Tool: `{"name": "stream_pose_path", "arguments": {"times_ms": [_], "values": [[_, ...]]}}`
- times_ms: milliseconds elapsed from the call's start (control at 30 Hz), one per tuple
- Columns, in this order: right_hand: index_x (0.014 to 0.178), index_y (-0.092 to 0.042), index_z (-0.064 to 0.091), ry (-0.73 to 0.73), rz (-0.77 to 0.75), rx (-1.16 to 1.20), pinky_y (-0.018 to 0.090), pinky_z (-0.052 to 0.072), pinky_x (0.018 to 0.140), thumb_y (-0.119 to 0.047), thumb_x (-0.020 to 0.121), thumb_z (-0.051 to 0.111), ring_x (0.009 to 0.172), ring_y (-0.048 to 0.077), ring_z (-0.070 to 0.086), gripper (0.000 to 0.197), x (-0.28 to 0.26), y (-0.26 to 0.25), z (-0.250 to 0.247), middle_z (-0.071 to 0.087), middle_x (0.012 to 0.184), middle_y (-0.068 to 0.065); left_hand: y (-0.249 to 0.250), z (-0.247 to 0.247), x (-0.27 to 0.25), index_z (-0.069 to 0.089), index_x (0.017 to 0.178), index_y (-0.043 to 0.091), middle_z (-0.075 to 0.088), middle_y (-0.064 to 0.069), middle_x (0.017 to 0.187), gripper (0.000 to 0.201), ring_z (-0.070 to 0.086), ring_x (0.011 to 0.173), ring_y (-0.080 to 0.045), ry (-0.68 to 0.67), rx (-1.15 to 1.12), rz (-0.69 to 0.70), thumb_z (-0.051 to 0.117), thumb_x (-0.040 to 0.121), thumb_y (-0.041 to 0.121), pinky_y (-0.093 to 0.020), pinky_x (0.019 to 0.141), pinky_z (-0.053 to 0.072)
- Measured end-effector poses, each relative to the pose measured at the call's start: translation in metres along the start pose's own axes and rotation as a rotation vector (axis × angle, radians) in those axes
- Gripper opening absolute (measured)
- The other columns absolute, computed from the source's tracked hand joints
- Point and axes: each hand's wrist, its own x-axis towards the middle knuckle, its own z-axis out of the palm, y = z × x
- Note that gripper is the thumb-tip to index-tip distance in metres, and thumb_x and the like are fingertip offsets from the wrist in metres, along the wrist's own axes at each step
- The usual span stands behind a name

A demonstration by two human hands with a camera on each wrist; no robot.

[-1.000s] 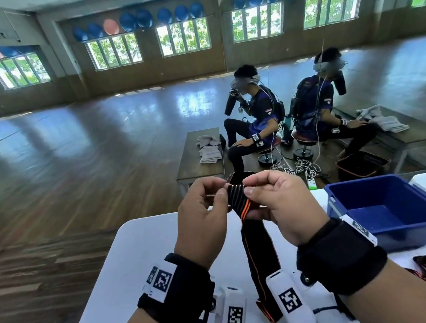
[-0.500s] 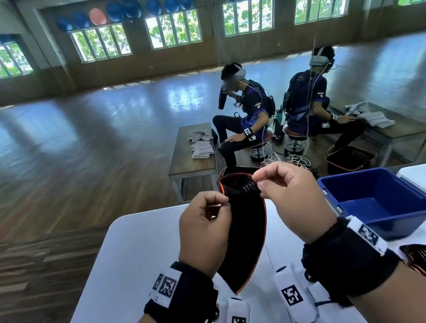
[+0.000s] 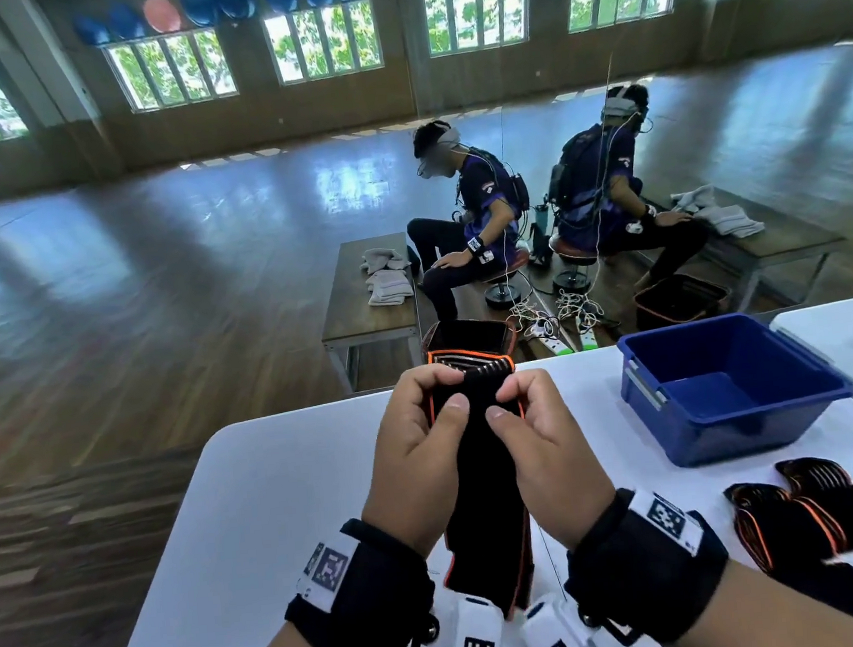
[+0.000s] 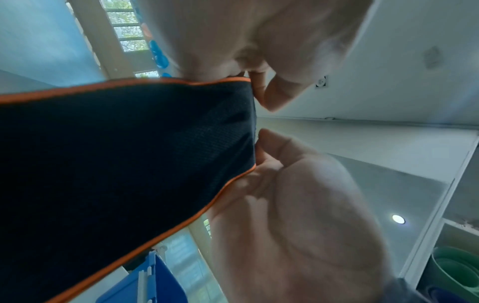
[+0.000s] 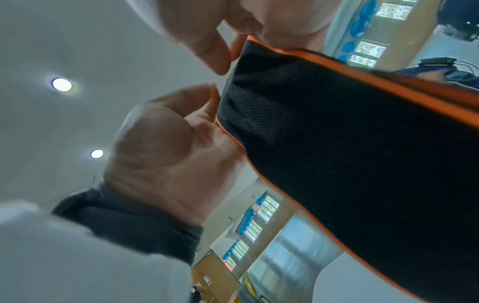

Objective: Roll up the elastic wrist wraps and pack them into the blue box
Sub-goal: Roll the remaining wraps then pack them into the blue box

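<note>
Between both sets of fingers [image 3: 451, 407], I see the wrist wrap [image 3: 482, 483] pinched at its top end by left hand [image 3: 415, 458] and right hand [image 3: 544, 452], rolling barely begun. Right of the fingers, blue box [image 3: 733, 430] looks empty; more wraps [image 3: 812, 511] wait on the table [image 3: 284, 490].

Black wrist straps [image 3: 365, 586] w/ white QR-type tags [image 3: 666, 519], both arms.

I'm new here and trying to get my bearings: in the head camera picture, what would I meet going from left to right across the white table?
Left hand → black wrist wrap with orange edging, pinched by both hands → right hand → blue box → loose wrist wraps lying on the white table.
</note>
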Motion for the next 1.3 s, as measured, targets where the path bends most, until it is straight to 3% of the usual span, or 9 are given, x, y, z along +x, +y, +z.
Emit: {"name": "stream_pose_path", "arguments": {"times_ms": [100, 233, 400, 600, 767, 867, 967, 1100, 1300], "values": [[0.097, -0.019, 0.047, -0.051, 0.045, 0.042, 0.048, 0.045, 0.074, -0.025, 0.081, 0.052, 0.081, 0.017, 0.05, 0.017, -0.002, 0.002, 0.002, 0.054, 0.086, 0.005, -0.005, -0.007, -0.001, 0.06, 0.111, 0.021, 0.067, -0.005, 0.112, 0.03, 0.064, 0.107, -0.022, -0.101, 0.074, -0.005, 0.058, 0.083, 0.01, -0.038, 0.094, 0.053], [0.091, -0.02, 0.046, -0.039, 0.05, 0.017, 0.037, 0.041, 0.068, -0.013, 0.077, 0.048, 0.076, 0.013, 0.046, 0.017, -0.002, 0.006, -0.001, 0.05, 0.082, -0.001, -0.009, -0.012, 0.002, 0.058, 0.117, 0.02, 0.067, -0.001, 0.115, 0.046, 0.064, 0.109, -0.015, -0.163, 0.159, -0.042, 0.056, 0.076, 0.0, -0.032, 0.095, 0.053], [0.082, -0.016, 0.055, -0.108, 0.024, -0.177, 0.022, 0.042, 0.064, 0.006, 0.085, 0.056, 0.069, 0.009, 0.051, 0.022, -0.012, 0.033, -0.008, 0.056, 0.074, -0.009, -0.026, -0.015, 0.017, 0.06, 0.118, 0.028, 0.068, -0.005, 0.117, 0.051, 0.066, 0.109, -0.02, -0.052, 0.156, -0.142, 0.06, 0.076, 0.0, -0.043, 0.094, 0.056], [0.089, -0.032, 0.07, -0.349, 0.303, -0.431, 0.014, 0.044, 0.075, 0.001, 0.072, 0.072, 0.083, -0.003, 0.062, 0.037, -0.064, 0.111, -0.029, 0.069, 0.09, -0.016, -0.064, -0.02, 0.051, 0.061, 0.114, 0.022, 0.068, -0.005, 0.113, 0.052, 0.066, 0.103, -0.018, 0.014, 0.038, -0.251, 0.063, 0.075, -0.012, -0.036, 0.093, 0.056], [0.092, -0.027, 0.074, -0.331, 0.511, -0.444, 0.009, 0.041, 0.063, 0.003, 0.078, 0.072, 0.061, -0.006, 0.054, 0.033, -0.105, 0.149, -0.04, 0.066, 0.072, -0.02, -0.124, -0.027, 0.062, 0.059, 0.124, 0.016, 0.067, -0.013, 0.12, 0.054, 0.068, 0.108, -0.024, -0.062, 0.308, -0.353, 0.061, 0.08, -0.015, -0.037, 0.092, 0.058], [0.091, -0.031, 0.073, -0.356, 0.615, -0.496, 0.017, 0.048, 0.062, -0.001, 0.077, 0.073, 0.059, 0.0, 0.051, 0.033, -0.121, 0.163, -0.048, 0.063, 0.069, -0.011, -0.167, -0.031, 0.055, 0.061, 0.13, 0.011, 0.063, -0.012, 0.131, 0.056, 0.06, 0.122, -0.027, -0.14, 0.557, -0.41, 0.061, 0.078, -0.012, -0.041, 0.106, 0.049], [0.086, -0.028, 0.069, -0.315, 0.727, -0.513, 0.03, 0.049, 0.058, -0.005, 0.073, 0.076, 0.058, 0.014, 0.049, 0.027, -0.138, 0.17, -0.049, 0.051, 0.071, 0.002, -0.203, -0.039, 0.04, 0.059, 0.135, 0.014, 0.056, -0.011, 0.14, 0.058, 0.053, 0.131, -0.027, -0.286, 0.756, -0.493, 0.058, 0.081, -0.008, -0.031, 0.11, 0.04], [0.086, -0.027, 0.067, -0.228, 0.756, -0.555, 0.021, 0.049, 0.059, -0.011, 0.072, 0.078, 0.06, 0.008, 0.051, 0.024, -0.153, 0.176, -0.045, 0.055, 0.077, -0.004, -0.241, -0.051, 0.022, 0.052, 0.139, 0.016, 0.048, -0.007, 0.145, 0.057, 0.051, 0.13, -0.026, -0.449, 0.92, -0.509, 0.065, 0.085, 0.003, -0.031, 0.107, 0.04], [0.098, -0.028, 0.069, -0.206, 0.703, -0.682, 0.011, 0.039, 0.066, -0.021, 0.084, 0.071, 0.075, 0.005, 0.055, 0.016, -0.154, 0.173, -0.034, 0.057, 0.08, -0.007, -0.262, -0.053, 0.034, 0.053, 0.137, 0.015, 0.043, -0.01, 0.145, 0.056, 0.047, 0.131, -0.033, -0.514, 1.102, -0.428, 0.076, 0.087, 0.023, -0.041, 0.11, 0.04]]}}
